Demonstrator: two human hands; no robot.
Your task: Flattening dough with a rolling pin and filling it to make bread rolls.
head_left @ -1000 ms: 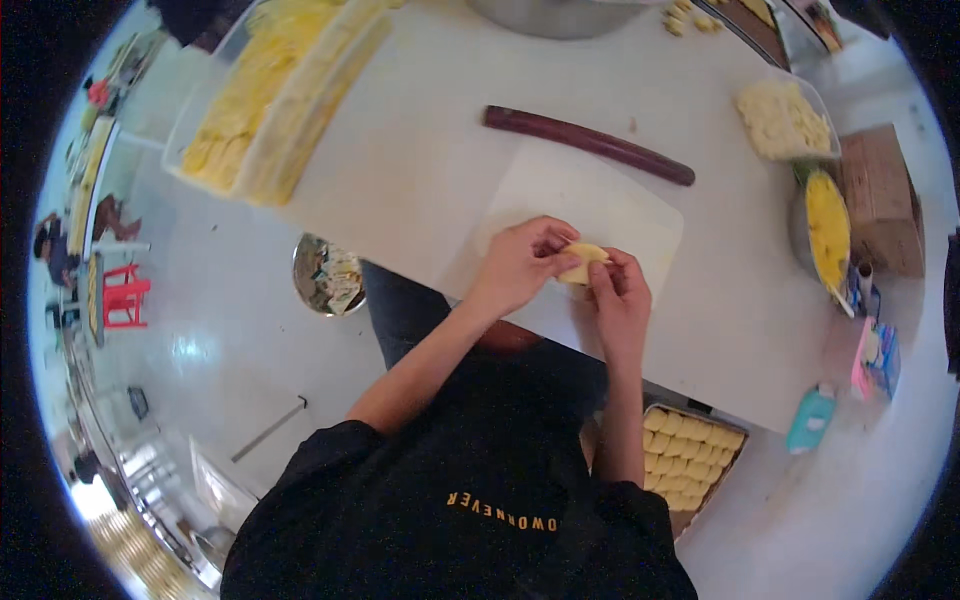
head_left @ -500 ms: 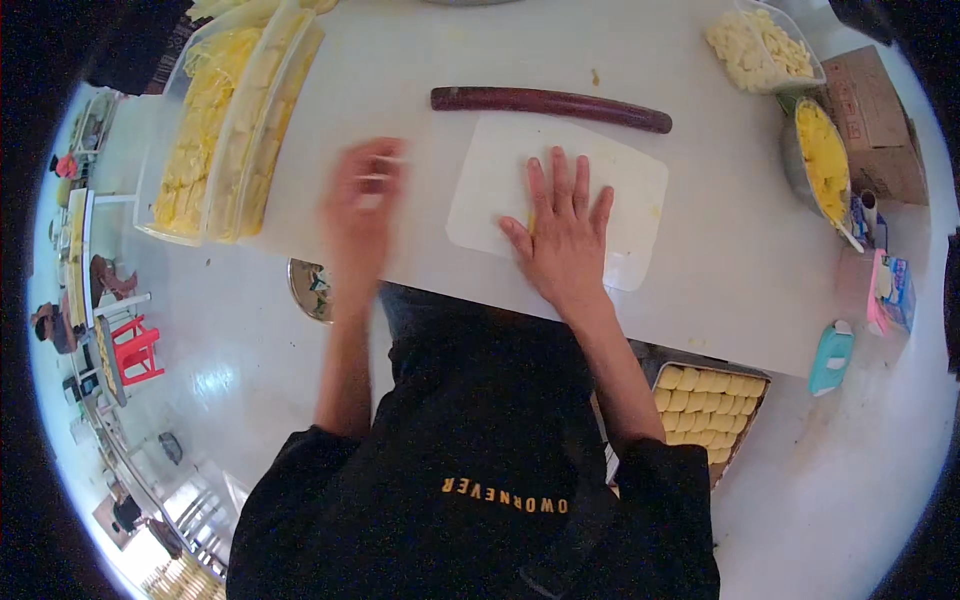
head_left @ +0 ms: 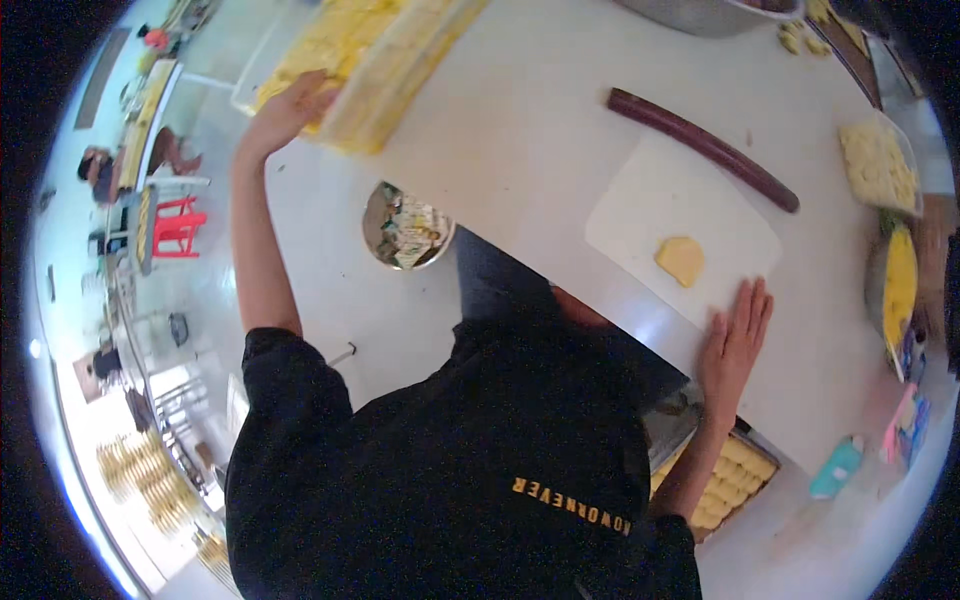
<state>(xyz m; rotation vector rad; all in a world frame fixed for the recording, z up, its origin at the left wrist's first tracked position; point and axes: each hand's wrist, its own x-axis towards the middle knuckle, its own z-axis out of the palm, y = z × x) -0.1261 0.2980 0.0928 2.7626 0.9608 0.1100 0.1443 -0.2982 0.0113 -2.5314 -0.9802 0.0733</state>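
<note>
My left hand (head_left: 296, 106) reaches into a translucent container (head_left: 402, 85) of yellow pieces at the upper left; its fingers are blurred and partly hidden among them. My right hand (head_left: 737, 330) lies open, fingers stretched out, at the right edge of a white board (head_left: 630, 210). On that board sits a flattened piece of pale yellow dough (head_left: 680, 260). A long dark maroon rod (head_left: 700, 148) lies just behind the board.
Around the table sit a metal bowl (head_left: 690, 15), a tub of pale pieces (head_left: 880, 165), a bowl of yellow filling (head_left: 897, 290) and a teal bottle (head_left: 837, 465). Below are a dough tray (head_left: 738, 480) and waste bin (head_left: 405, 230). Co-workers (head_left: 105, 170) and a red stool (head_left: 178, 225) are left.
My left hand has moved from the dough up and left into the container. My right hand has released and flattened the dough, then moved right off it. The view has swung leftward.
</note>
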